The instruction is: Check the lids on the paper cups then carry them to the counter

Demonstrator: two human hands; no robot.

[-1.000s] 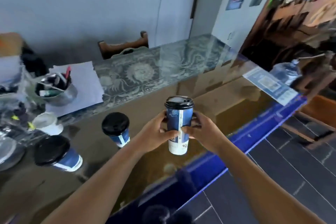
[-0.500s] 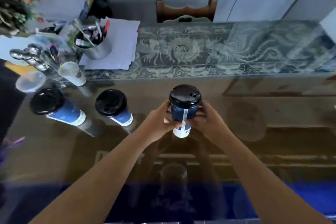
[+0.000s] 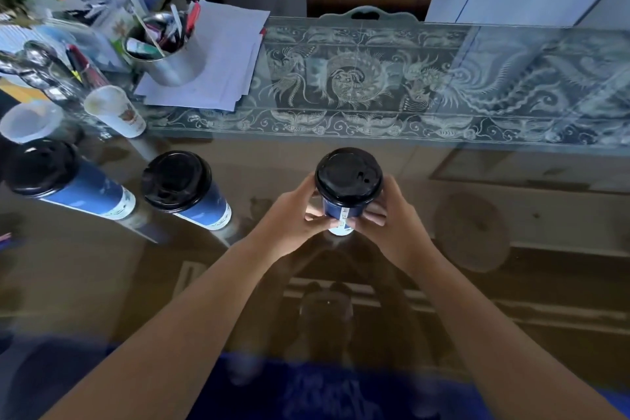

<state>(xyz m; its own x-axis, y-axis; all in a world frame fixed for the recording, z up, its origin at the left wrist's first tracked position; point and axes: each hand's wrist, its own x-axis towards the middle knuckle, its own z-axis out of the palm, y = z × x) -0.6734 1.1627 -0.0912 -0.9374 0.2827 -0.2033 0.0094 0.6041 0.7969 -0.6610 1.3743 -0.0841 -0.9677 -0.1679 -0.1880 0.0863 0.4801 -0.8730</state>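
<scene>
Cup (image 3: pixel 341 213) lowered toward table (image 3: pixel 477 222) since prior frames | both hands' fingers (image 3: pixel 315 216) gripping it | lid (image 3: pixel 348 177) seated; carry apparently pending.

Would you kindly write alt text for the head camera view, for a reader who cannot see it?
Both hands, left hand and right hand, clasp a blue paper cup with a black lid over a glass table. Two more lidded cups stand to the left, near a metal pen pot on loose papers.
</scene>
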